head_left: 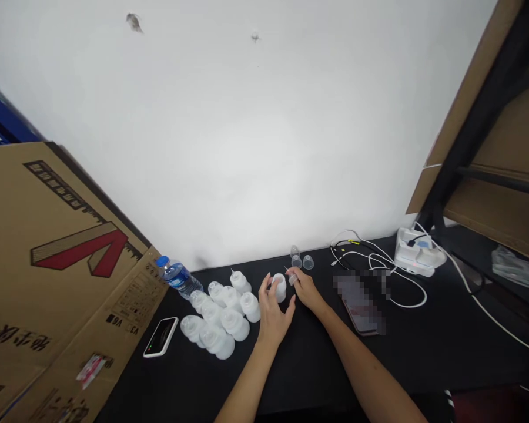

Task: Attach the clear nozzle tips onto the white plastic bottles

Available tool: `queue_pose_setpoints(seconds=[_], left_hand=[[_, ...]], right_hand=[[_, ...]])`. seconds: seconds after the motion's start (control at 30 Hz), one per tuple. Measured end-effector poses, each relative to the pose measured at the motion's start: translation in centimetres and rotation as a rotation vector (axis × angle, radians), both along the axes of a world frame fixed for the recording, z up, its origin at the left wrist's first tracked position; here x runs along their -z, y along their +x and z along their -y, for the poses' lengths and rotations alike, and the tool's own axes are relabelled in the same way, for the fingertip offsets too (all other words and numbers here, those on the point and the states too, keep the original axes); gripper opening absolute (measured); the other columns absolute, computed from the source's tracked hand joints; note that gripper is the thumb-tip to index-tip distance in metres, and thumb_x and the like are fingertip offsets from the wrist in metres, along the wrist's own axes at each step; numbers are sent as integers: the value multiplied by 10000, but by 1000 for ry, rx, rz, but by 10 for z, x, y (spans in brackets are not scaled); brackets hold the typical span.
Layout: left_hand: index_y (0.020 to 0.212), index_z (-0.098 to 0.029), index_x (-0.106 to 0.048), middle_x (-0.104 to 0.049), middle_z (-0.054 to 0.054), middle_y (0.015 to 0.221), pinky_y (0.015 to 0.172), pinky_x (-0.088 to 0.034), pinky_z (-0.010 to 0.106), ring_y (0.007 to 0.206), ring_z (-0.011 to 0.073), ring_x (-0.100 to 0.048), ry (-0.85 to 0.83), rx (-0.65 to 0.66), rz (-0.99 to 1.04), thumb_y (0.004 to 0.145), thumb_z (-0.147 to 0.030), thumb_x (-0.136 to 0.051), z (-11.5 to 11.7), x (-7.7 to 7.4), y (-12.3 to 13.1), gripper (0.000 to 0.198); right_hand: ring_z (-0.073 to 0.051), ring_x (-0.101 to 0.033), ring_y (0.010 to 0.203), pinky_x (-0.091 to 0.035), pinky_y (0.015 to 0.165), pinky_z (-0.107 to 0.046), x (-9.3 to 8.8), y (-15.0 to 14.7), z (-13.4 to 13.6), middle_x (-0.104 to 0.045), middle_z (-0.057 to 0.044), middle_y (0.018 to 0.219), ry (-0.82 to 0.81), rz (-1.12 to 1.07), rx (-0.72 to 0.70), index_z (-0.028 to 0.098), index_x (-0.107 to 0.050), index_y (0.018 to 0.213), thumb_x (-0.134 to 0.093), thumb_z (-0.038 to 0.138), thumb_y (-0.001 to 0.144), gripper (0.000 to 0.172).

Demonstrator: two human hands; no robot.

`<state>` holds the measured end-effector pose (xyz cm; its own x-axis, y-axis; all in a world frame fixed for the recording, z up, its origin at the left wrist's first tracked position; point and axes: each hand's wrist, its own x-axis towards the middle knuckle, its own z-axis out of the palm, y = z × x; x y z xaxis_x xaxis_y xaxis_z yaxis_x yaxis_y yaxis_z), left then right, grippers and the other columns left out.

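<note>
A small white bottle (pixel 280 290) with an open top stands on the black table. My left hand (pixel 273 317) is around it, fingers spread on its left side and the thumb apart on the near right. Whether a fingertip touches the bottle I cannot tell. To the right of it, my right hand (pixel 306 291) pinches a small translucent nozzle cap (pixel 293 279) with a thin pointed tip. Left of my hands stand several white bottles (pixel 233 322) in a cluster, most with clear domed covers. One bottle at the back (pixel 240 281) shows a thin nozzle tip.
Several clear domed covers (pixel 308 262) lie near the wall. A water bottle (pixel 178 276), a white-framed phone (pixel 161 337) and a large cardboard box (pixel 62 252) are at left. Rightward are a dark phone (pixel 360 308), loose cables (pixel 417 302) and a white power strip (pixel 417 255).
</note>
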<state>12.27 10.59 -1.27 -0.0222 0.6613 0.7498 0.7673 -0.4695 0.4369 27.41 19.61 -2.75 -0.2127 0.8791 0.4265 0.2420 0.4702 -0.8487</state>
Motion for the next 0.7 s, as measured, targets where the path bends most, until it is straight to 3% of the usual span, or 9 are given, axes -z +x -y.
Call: queue_pose_setpoints(seconds=[0.1, 0.27, 0.5, 0.7], left_hand=[[1706, -242, -266, -439, 216, 1675, 1254, -474, 619, 1577, 356, -472, -181, 57, 102, 1059, -282, -647, 0, 6, 0, 752], [1726, -217, -194, -436, 232, 1706, 1284, -431, 610, 1592, 349, -474, -391, 82, 301, 1089, -352, -590, -9, 15, -1, 763], [1676, -171, -339, -527, 249, 1653, 1269, -452, 562, 1549, 355, -534, -470, 41, 456, 1092, -468, -592, -4, 11, -4, 703], [1695, -201, -357, -514, 203, 1686, 1294, -407, 573, 1561, 342, -516, -479, 77, 455, 1110, -459, -552, 3, 5, -7, 669]], right_hand=[[-219, -683, 800, -533, 804, -331, -5, 1, 2, -759, -33, 921, -11, 3, -12, 234, -719, 1140, -443, 339, 1063, 305], [-229, -680, 834, -527, 800, -338, -9, 0, 6, -751, -35, 926, -61, -19, -49, 226, -726, 1139, -470, 388, 1064, 311], [-155, -540, 585, -466, 583, -291, -5, -11, 6, -666, 6, 809, -349, -291, -166, 212, -717, 1130, -555, 459, 983, 330], [-155, -585, 655, -484, 600, -288, -16, -12, 6, -703, -25, 918, -604, -596, -148, 206, -749, 1194, -708, 345, 802, 417]])
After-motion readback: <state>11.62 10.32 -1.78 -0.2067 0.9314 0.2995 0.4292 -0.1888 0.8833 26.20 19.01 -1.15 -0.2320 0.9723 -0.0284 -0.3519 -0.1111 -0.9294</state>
